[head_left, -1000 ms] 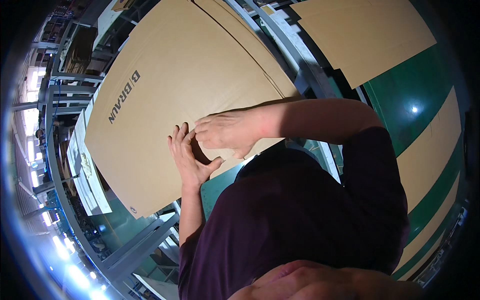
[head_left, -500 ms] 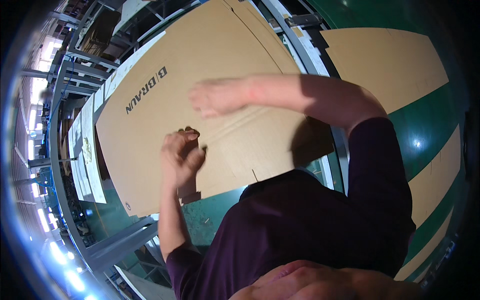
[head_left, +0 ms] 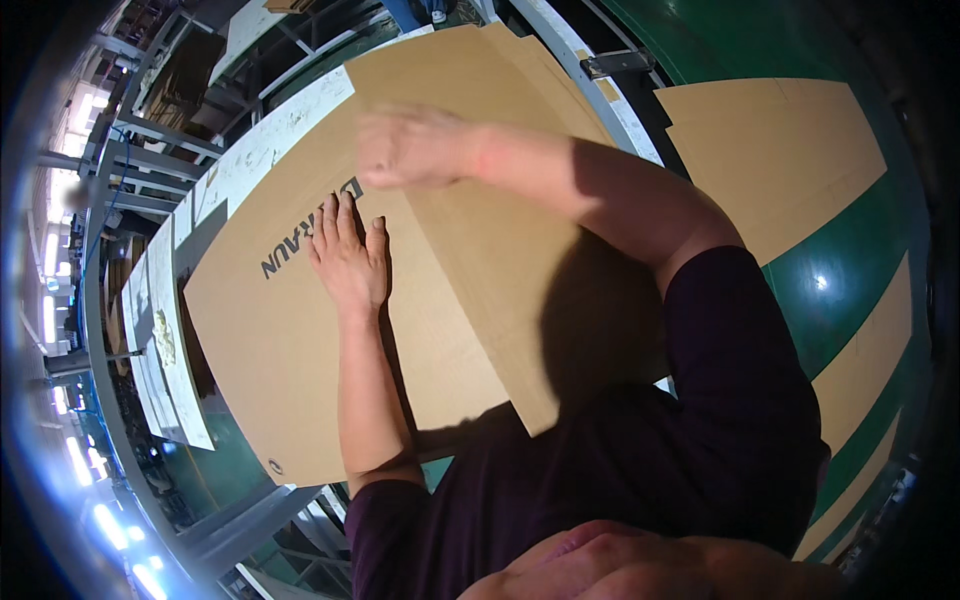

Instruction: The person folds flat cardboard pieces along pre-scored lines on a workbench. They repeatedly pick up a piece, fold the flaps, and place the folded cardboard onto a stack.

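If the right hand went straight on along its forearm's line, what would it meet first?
No obstacle shows close ahead: the right hand would likely cross the cardboard, then the white table. It is blurred, so whether it touches the cardboard is unclear.

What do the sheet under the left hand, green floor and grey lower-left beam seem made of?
Sheet: matt cardboard, perhaps corrugated, judging by its dull brown face and folded flap. Floor: glossy coating, perhaps paint or resin, since it mirrors a bright spot. Beam: likely metal, from its grey and hard edges; painted or bare, I can't tell.
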Tool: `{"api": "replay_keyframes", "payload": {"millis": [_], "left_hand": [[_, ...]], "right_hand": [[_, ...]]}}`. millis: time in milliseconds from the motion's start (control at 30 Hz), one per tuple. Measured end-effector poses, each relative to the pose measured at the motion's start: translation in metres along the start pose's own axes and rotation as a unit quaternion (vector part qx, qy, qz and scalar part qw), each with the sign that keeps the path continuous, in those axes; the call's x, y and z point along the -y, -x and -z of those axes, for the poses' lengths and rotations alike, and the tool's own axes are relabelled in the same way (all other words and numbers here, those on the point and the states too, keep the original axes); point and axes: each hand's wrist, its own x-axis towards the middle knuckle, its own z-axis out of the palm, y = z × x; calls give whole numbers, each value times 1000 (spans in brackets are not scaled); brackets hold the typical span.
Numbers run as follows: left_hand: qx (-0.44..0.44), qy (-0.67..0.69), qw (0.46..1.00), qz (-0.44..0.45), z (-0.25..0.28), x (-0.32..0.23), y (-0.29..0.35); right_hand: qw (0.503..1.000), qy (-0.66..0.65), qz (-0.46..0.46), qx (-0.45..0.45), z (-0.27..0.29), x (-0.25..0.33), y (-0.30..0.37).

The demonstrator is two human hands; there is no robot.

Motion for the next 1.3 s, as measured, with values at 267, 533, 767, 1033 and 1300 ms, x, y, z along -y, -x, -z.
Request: {"api": "replay_keyframes", "payload": {"millis": [267,533,767,1033,1300], "left_hand": [[4,-10,1000,3,2,7,2],[12,-22,1000,18,3,2,9],[0,6,1000,28,6,-3,6],[6,12,1000,21,-1,2,5],[-1,3,1000,21,3,-1,5]], "right_hand": [[998,-25,-10,62,-27,-4,5],[997,69,40,-8,-11,-14,-4],[928,-36,-275,-250,132,-5,-10],[960,-166,-141,-176,66,-44,-7],[997,-18,33,72,-32,-14,3]]}}
